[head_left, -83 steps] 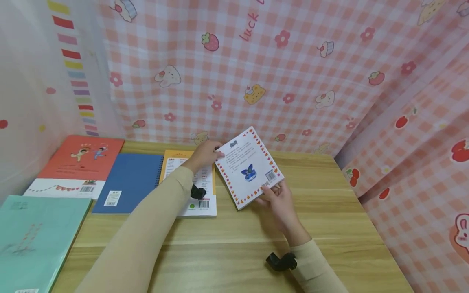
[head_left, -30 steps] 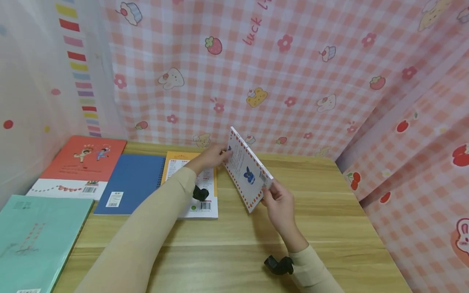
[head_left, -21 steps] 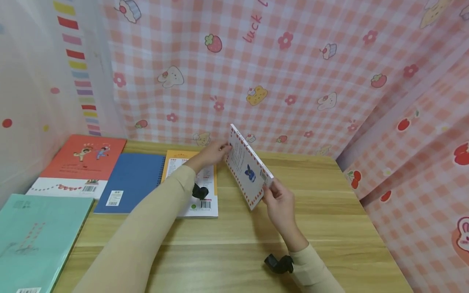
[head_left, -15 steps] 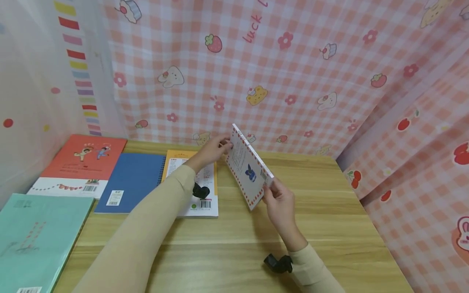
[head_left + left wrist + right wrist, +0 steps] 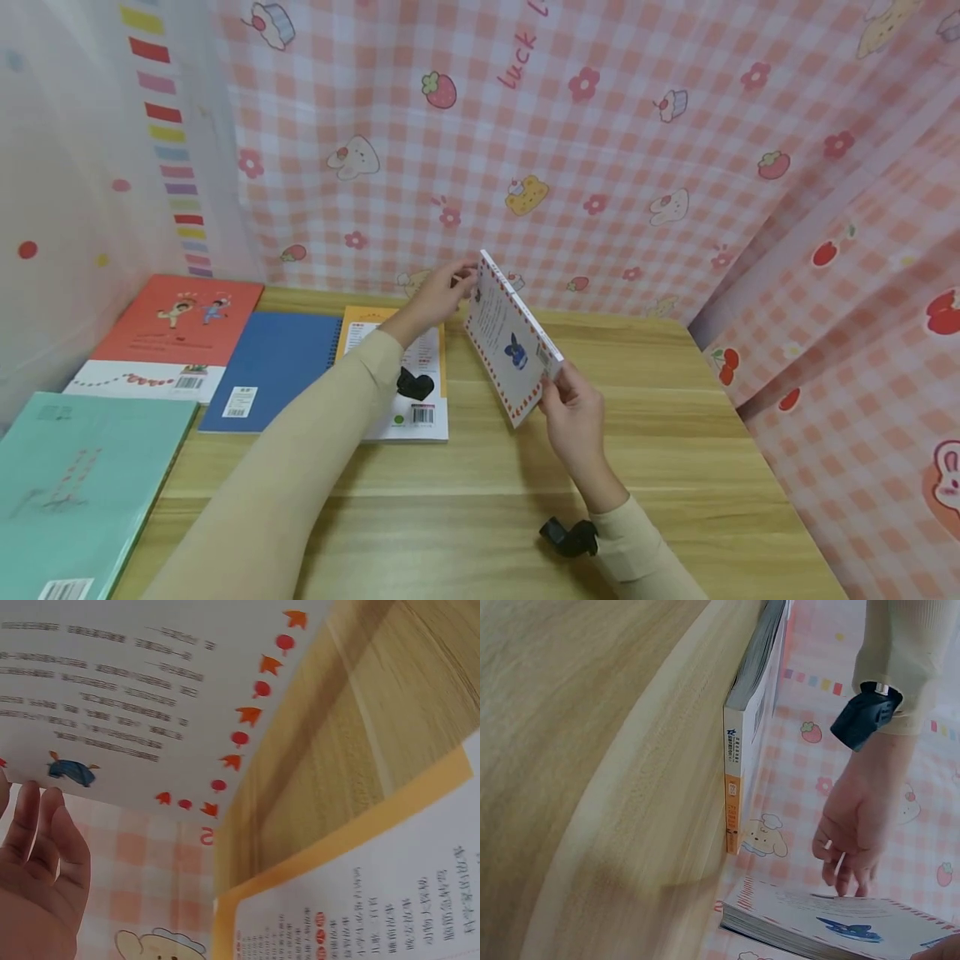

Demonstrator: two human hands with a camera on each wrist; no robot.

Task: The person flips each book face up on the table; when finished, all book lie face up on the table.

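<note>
Over the desk [image 5: 675, 467], the white book [image 5: 501, 333] tilts on edge, its long spine running five to eleven o'clock, top towards eleven. The right hand [image 5: 579, 429] pinches its five-o'clock end; the left hand's [image 5: 437, 298] fingers, loosely spread, touch the far edge.

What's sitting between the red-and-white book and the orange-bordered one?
The blue spiral-bound notebook lies between the red-and-white book and the orange-bordered book; the head view shows it, its near right corner hidden by the left sleeve.
</note>
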